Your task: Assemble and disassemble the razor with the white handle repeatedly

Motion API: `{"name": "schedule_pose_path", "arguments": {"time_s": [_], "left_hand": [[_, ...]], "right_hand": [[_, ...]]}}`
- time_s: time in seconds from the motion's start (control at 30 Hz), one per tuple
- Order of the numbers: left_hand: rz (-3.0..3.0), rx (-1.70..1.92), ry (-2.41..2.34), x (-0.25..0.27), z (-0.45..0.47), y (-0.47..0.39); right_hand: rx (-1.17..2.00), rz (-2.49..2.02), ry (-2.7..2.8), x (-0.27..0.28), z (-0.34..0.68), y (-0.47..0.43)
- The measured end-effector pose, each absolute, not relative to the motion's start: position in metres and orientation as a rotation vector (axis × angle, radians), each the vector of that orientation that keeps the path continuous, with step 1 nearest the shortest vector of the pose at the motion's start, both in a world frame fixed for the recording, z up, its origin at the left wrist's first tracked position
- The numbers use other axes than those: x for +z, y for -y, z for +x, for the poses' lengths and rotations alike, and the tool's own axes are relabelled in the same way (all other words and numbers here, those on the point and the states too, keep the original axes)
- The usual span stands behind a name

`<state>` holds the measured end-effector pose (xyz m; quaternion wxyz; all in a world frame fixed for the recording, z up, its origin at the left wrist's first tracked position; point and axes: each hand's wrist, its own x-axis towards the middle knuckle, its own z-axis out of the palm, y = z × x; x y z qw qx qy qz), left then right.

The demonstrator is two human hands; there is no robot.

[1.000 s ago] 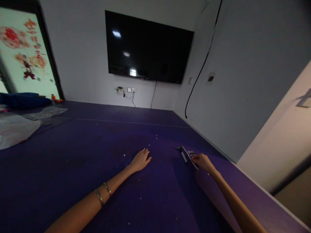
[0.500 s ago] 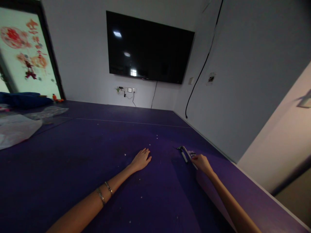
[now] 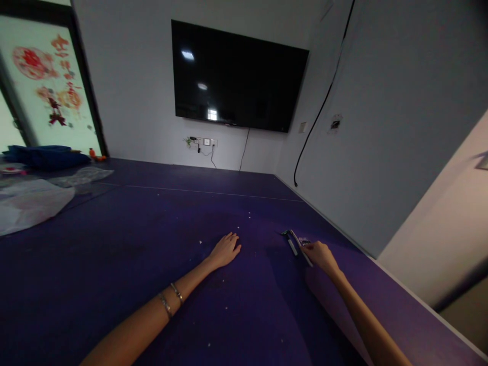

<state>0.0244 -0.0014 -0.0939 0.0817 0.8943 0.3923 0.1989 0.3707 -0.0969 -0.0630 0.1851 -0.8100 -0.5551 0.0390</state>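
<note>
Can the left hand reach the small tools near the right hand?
Probably yes. The left hand lies flat on the purple surface, with only bare surface between it and the tools beside the right hand.

Wall-mounted black TV (image 3: 240, 76); plastic sheets (image 3: 32, 206) far left; blue cushion (image 3: 41, 155).

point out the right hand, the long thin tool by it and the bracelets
right hand (image 3: 322, 255), head view, back of the hand
tool (image 3: 301, 247), head view, middle of its pale shaft
bracelets (image 3: 171, 299), head view, bands on the left wrist
</note>
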Motion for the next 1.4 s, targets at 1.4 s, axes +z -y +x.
{"name": "schedule_pose_path", "arguments": {"time_s": [1.4], "left_hand": [[2.602, 0.452, -1.685, -0.101, -0.100, -0.023]], "right_hand": [[-0.076, -1.661, 2.074, -0.121, 0.258, 0.061]]}}
